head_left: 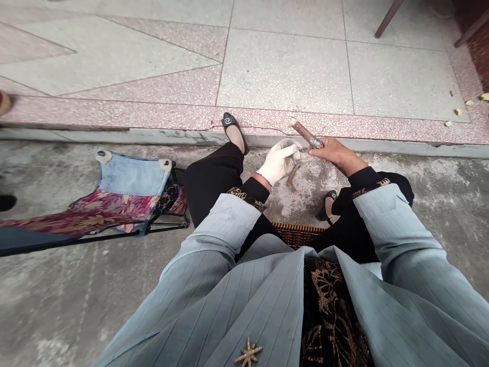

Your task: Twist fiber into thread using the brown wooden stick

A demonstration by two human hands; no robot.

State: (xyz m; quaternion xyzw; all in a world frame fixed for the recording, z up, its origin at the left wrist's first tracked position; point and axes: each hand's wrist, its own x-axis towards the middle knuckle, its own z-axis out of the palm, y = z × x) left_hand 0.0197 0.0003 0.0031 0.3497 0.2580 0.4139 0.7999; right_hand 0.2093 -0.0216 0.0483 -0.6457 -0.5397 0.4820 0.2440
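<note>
My right hand (331, 153), bare, is closed around a brown wooden stick (303, 131) with a pale cut end pointing up and left. Silvery wire (315, 142) is wound in several turns round the stick beside my fingers. My left hand (280, 160) wears a white knitted glove and is closed in a pinch, close to the right hand. Thin wire strands show between the two hands, at the gloved fingertips. A short crooked piece of wood (292, 179) shows just below the glove; whether the left hand touches it I cannot tell.
A folding chair (132, 176) with blue and floral fabric stands at left on the concrete. Ahead runs a raised tiled step (286, 76), with my left shoe (228, 120) against its edge. Woven wicker (300, 234) shows beneath me. Chair legs (388, 19) and yellow scraps (459, 111) are at upper right.
</note>
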